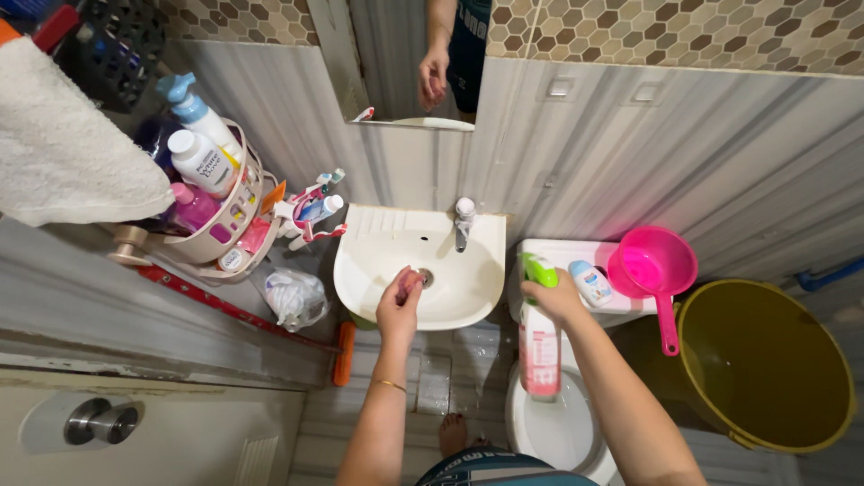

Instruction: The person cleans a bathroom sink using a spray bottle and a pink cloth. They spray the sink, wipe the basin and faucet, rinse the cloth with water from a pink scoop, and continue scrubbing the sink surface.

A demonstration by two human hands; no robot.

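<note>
Pink sponge (410,284) sits pinched in my left hand (399,304) over the sink (373,261), near its drain; at three o'clock my right hand (551,297) grips the spray bottle (539,346), nozzle up, beside the toilet tank (621,310).

Bare forearms, no sleeves; 1 thin gold bangle (390,385) on left wrist; dark shorts with pale lettering (490,467); bare foot (452,435).

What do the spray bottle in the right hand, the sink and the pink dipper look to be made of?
Pink spray bottle with green trigger: likely translucent plastic, liquid showing through. White basin sink: probably glazed ceramic, smooth sheen. Pink long-handled dipper: glossy moulded plastic, one piece.
</note>
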